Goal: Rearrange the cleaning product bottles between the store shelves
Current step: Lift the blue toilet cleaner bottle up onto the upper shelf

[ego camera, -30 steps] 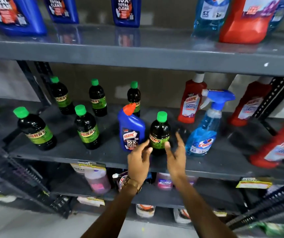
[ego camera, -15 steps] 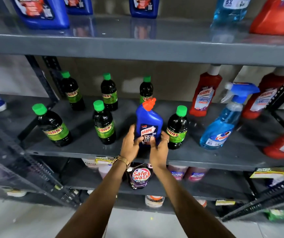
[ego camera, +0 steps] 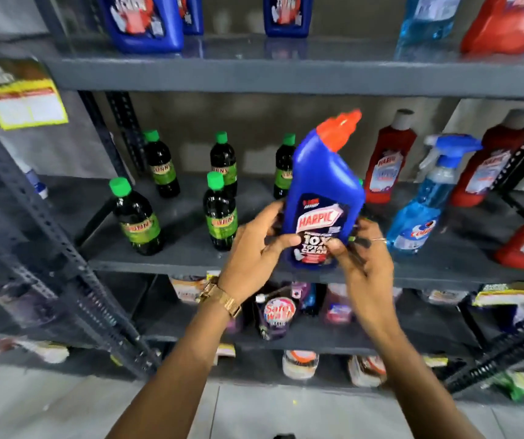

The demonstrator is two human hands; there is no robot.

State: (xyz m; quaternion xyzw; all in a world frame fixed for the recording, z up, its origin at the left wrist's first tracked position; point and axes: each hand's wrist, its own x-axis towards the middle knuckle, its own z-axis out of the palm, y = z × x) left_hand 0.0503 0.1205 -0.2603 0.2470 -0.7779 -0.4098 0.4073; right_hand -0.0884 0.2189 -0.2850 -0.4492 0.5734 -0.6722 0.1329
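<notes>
- Blue Harpic bottle, head view: held upright, tilted slightly right, in front of the middle shelf. It is probably fairly heavy with liquid, with stiff, smooth plastic walls that may slip, so the broad lower body is the safest place to grip.
- The left hand presses its fingers on the label from 9 o'clock; the right hand pinches the base from 3 o'clock.
- It has deep blue walls, an angled orange-red cap at 12 o'clock and a dark label reading "10X Total Clean".
- Green-capped dark bottles stand at its 9 o'clock.
</notes>
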